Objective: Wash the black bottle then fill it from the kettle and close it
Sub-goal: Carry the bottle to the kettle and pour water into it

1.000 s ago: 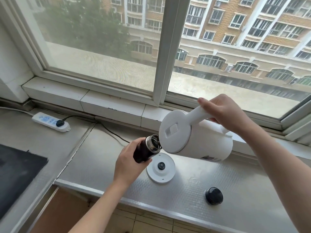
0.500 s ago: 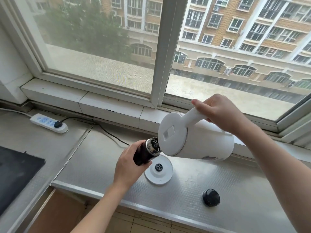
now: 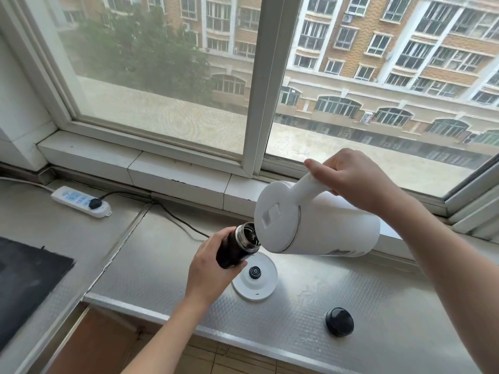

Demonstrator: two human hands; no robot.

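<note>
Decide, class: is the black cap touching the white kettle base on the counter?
Apart. The head view shows the black cap lying right of the kettle base, with bare counter plainly between them.

A wide window (image 3: 167,76) with white frames fills the back wall, its sill (image 3: 135,168) of white tiles. Daylight comes through it, soft and even. Outside stand a brick building (image 3: 391,58) with many windows and a green tree (image 3: 143,55). Below the sill runs a steel counter (image 3: 337,292) with a dimpled surface. A white power strip (image 3: 81,201) lies on the counter at left, a black plug in it. A dark mat (image 3: 24,282) covers the near left corner.
</note>
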